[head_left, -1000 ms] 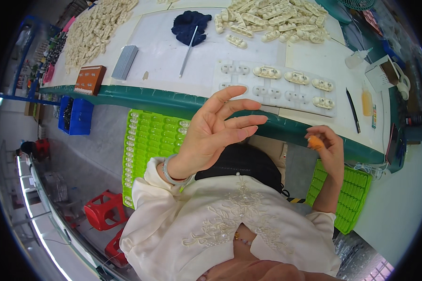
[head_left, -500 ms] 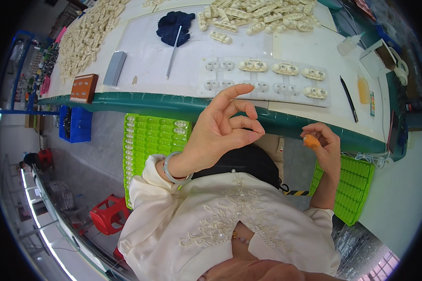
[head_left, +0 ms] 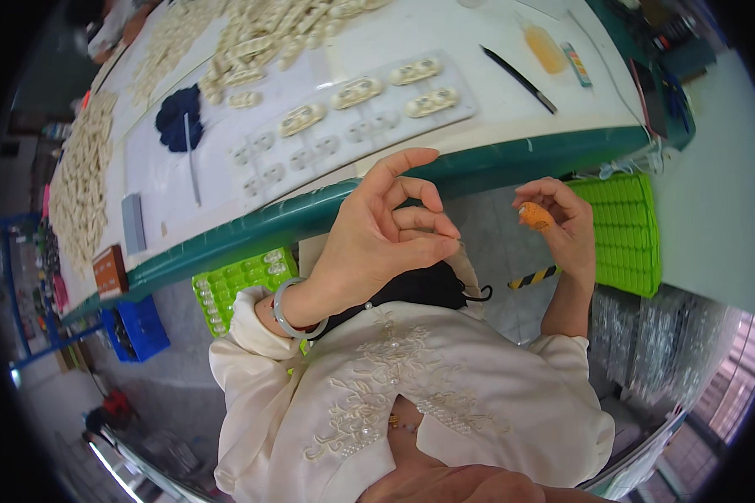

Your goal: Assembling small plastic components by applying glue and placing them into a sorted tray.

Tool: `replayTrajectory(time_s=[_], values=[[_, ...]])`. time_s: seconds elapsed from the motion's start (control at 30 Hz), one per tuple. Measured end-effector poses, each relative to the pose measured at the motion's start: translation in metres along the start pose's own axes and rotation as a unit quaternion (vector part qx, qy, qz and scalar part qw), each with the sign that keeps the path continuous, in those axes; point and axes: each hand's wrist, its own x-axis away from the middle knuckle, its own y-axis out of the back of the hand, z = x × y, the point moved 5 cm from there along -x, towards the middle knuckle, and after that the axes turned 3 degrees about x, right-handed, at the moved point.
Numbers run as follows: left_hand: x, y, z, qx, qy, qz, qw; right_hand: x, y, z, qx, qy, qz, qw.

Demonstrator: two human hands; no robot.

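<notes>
My left hand [head_left: 390,222] is raised over my lap, in front of the table's green edge. Its thumb presses against bent fingers while the index finger points out; anything between the tips is too small to make out. To its right is my right hand [head_left: 566,222], fingers curled in toward a thumb with an orange wrap [head_left: 537,217]; its grasp is partly hidden. Neither hand touches the table. Just beyond the left hand lies a translucent white tray [head_left: 344,172] with moulded hollows. Several cream oblong parts [head_left: 357,92] sit in it, and other hollows show bare.
Heaps of cream parts [head_left: 84,180] cover the far side. A dark blue cloth [head_left: 173,126], a thin rod [head_left: 193,163], a grey block [head_left: 132,224], a brown box [head_left: 109,272] and a black pen [head_left: 518,78] lie about. Green trays [head_left: 619,230] and a blue bin [head_left: 136,329] are below.
The view has swung to the right, so the table now slants and the tray appears farther left. Both hands keep nearly the same pose.
</notes>
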Motion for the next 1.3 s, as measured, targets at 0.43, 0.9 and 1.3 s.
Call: replayTrajectory(time_s=[0.43,0.9,1.3], values=[[-0.038,-0.046,0.041,-0.074,0.068,0.074,0.992,0.067,-0.006,0.036,-0.203,0.344,0.049,0.915],[-0.043,-0.042,0.043,-0.109,0.034,0.065,0.991,0.055,-0.015,-0.007,0.037,0.170,0.012,0.985],[-0.035,-0.038,0.034,-0.065,0.049,0.055,0.995,0.056,-0.004,0.002,-0.055,0.228,-0.031,0.972]])
